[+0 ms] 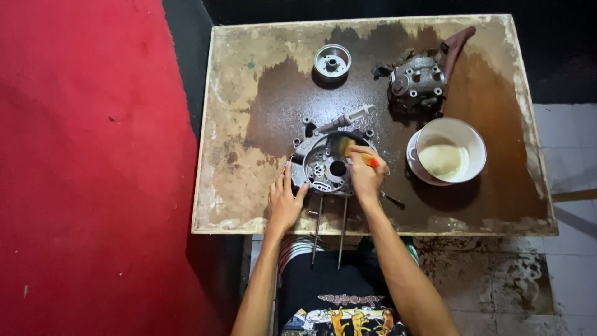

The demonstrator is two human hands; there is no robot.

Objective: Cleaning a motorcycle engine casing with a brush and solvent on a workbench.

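Here right hand (365, 174) grips brush (346, 147); left hand (283, 202) steadies crankcase (323, 165).

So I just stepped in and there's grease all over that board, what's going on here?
A person is seated at a stained wooden board with a metal engine casing in front of them. The left hand rests on the casing's near left edge, while the right hand holds a small brush with its bristles inside the casing's round opening. A white bowl of pale liquid sits to the right. Another engine part and a round metal piece lie further back.
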